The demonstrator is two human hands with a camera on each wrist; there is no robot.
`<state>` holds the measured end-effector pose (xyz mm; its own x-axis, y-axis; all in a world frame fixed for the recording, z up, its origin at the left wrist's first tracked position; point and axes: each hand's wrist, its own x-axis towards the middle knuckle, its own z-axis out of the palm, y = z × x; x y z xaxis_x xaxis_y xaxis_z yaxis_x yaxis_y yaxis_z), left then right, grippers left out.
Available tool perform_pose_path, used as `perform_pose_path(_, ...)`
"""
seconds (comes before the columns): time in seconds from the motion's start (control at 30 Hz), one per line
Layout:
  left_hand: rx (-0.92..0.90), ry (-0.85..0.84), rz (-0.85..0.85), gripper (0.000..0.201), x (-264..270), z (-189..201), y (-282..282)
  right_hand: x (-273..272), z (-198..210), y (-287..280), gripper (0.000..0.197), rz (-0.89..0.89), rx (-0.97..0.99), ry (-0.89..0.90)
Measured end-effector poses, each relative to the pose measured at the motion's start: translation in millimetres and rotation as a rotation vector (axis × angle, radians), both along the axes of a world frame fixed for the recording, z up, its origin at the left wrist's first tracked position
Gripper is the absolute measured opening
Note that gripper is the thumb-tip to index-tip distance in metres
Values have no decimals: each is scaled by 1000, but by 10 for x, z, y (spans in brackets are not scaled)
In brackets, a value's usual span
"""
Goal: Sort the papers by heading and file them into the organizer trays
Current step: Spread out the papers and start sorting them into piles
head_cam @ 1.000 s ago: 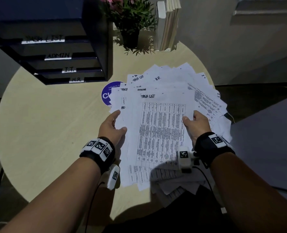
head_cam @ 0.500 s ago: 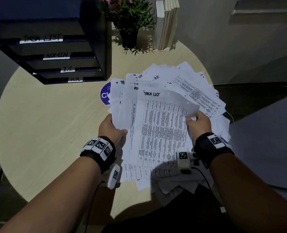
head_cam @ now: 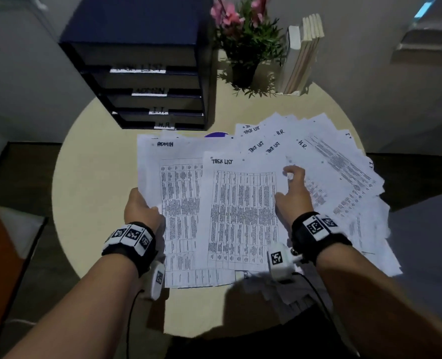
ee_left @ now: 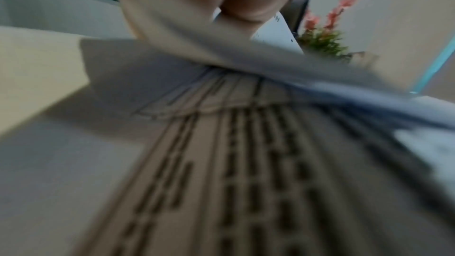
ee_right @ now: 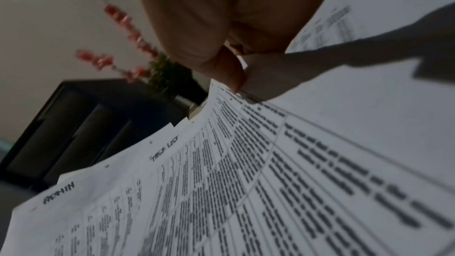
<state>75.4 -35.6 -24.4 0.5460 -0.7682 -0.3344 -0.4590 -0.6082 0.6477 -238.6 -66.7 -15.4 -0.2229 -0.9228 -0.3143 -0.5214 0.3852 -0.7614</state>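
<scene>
while the papers [head_cam: 305,161] lie fanned over the round table [head_cam: 93,177] in front of the black organizer [head_cam: 147,81], left hand [head_cam: 141,209] grips the left edge of the admin sheet [head_cam: 173,182], thumb on top. right hand [head_cam: 293,193] rests on the right edge of the task list sheet [head_cam: 240,216], fingers loosely curled; can't tell if it's pinching the sheet. potted plant [head_cam: 243,40] and books [head_cam: 301,53] stand at the far edge.

The papers [head_cam: 243,218] are white with dense black grid tables and dark handwritten headings. The organizer [head_cam: 147,81] looks black, maybe dark navy, hard to tell in this light, with white label strips. The table [head_cam: 95,177] is pale cream. Pink flowers [head_cam: 230,14] over green leaves, plus black wristbands [head_cam: 129,239] with black-and-white square tags.
</scene>
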Motion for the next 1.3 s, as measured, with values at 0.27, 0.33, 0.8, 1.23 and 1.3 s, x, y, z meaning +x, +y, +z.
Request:
perform_pose_path(0.27,-11,-164,245,21,1368,153,492,1336,-267,84,27,303,-94,319)
perform_pose_path(0.33,19,-172,283,21,1665,168,579,1612,-297,184,30,411,-223,492)
perform_pose_path(0.8,12,-182,360,31,2772,262,740,2286,-292,-65,56,799,-48,837)
perform_pose_path(1.23,4,14,172,37,2228,206,372,2124,-219,-255,56,839,8,515)
perform_pose_path(1.3,-21,58,163,37,2099,150,325,2221,-61,-183,56,674,44,217)
